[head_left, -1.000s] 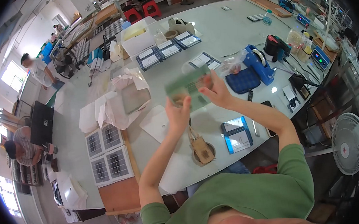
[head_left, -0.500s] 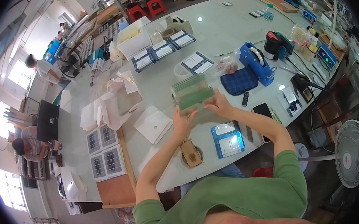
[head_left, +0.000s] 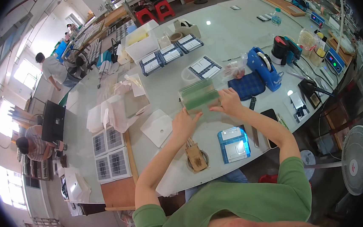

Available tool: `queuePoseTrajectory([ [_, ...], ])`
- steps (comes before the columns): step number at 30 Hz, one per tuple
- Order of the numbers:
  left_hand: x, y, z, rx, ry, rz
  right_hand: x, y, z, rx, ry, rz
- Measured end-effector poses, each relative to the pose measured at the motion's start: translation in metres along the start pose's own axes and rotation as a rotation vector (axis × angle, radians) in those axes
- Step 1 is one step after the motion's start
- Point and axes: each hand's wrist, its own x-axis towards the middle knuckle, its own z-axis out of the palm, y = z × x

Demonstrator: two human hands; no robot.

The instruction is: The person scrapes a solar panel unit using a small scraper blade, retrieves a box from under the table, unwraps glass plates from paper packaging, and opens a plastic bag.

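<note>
A greenish, see-through flat panel [head_left: 199,94] is held up off the table between both hands. My left hand [head_left: 183,124] grips its lower left corner, with the thumb pointing right. At the panel's right edge, my right hand [head_left: 230,101] pinches the side between thumb and fingers. Below the hands lie a small blue-bordered panel with white areas [head_left: 234,144] and a worn brown block [head_left: 198,158] on a round ring. To the left of my left hand is a white square sheet with a small hole [head_left: 157,128].
Blue-and-white panels [head_left: 171,53] lie beyond my hands, beside a white box [head_left: 143,48]. On the right are a blue tape dispenser [head_left: 264,68], a dark blue cloth pouch [head_left: 246,85] and a phone [head_left: 270,125]. White trays [head_left: 110,155] stand left; a fan [head_left: 357,160] is at right.
The two green layers, offset before, now look lined up as one panel. My right hand has risen slightly along its right side. The camera view has shifted a little.
</note>
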Motion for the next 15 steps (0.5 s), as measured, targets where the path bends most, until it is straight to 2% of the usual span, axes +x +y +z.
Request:
queuePoseTrajectory([
  [1, 0.003, 0.001, -0.005, 0.167, -0.062, -0.01, 0.003, 0.001, -0.003, -0.069, -0.017, -0.034],
  [10, 0.017, -0.013, 0.003, 0.263, 0.013, 0.129, 0.011, 0.004, -0.001, -0.278, -0.115, -0.016],
  [15, 0.017, -0.012, -0.002, 0.246, -0.034, 0.114, 0.013, 0.001, -0.006, -0.317, -0.224, 0.009],
])
